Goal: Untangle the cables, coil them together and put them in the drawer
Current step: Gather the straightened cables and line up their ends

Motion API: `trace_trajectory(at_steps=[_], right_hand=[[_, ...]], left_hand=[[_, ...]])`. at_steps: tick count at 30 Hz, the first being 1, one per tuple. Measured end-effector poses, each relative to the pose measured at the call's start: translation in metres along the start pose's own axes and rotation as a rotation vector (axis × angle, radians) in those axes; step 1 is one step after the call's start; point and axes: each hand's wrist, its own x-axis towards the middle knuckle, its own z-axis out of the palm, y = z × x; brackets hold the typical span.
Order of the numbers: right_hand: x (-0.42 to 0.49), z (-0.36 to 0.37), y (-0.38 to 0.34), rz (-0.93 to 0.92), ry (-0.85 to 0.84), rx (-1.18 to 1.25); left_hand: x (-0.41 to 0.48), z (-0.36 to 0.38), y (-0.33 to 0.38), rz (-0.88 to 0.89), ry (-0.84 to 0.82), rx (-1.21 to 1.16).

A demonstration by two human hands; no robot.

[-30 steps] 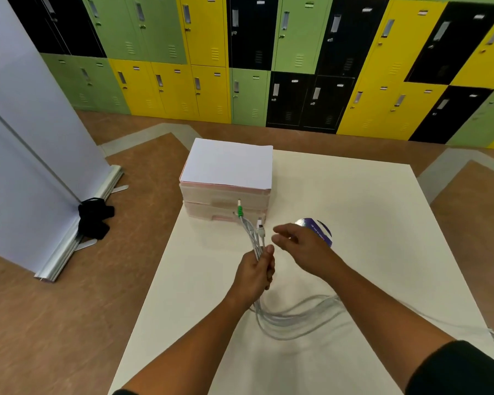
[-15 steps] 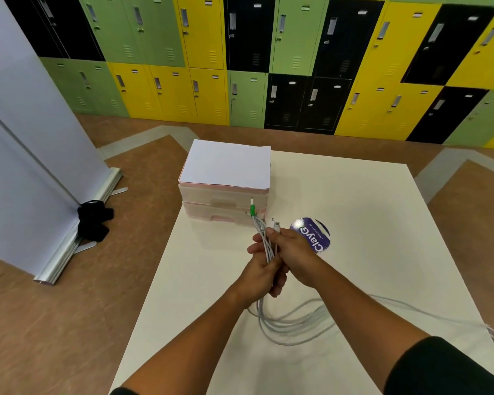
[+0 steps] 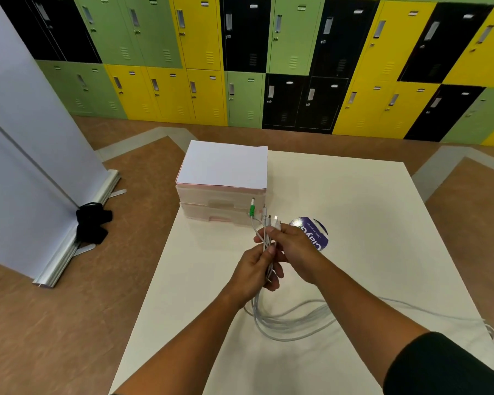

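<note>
The left hand (image 3: 254, 273) and right hand (image 3: 295, 249) grip the thin white cables (image 3: 293, 323) near their plug ends above the cream bench (image 3: 368, 212); untangling looks done, coiling barely begun, the translucent plastic drawer unit (image 3: 220, 208) closed

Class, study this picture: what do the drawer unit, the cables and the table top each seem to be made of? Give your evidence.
Drawer unit: probably translucent plastic, pale pink, slightly glossy; its fronts look milky.
Cables: likely soft plastic or rubber sheathing, whitish, smooth; they sag in loose loops.
Table top: cream, matt, even; perhaps laminate or painted board, which cannot be told.
</note>
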Motion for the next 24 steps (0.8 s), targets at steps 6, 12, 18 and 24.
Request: trace_trajectory(at_steps=[6, 12, 18, 24], right_hand=[[0.005, -0.001, 0.002, 0.026, 0.098, 0.012], [0.009, 0.004, 0.001, 0.013, 0.204, 0.024], [0.01, 0.002, -0.005, 0.027, 0.195, 0.16], [0.009, 0.0, -0.007, 0.009, 0.153, 0.12]], left_hand=[[0.006, 0.001, 0.0, -0.008, -0.018, 0.063], [0.011, 0.002, -0.002, 0.021, 0.019, 0.155], [0.013, -0.002, 0.002, 0.06, -0.041, 0.242], [0.015, -0.005, 0.002, 0.019, -0.071, 0.194]])
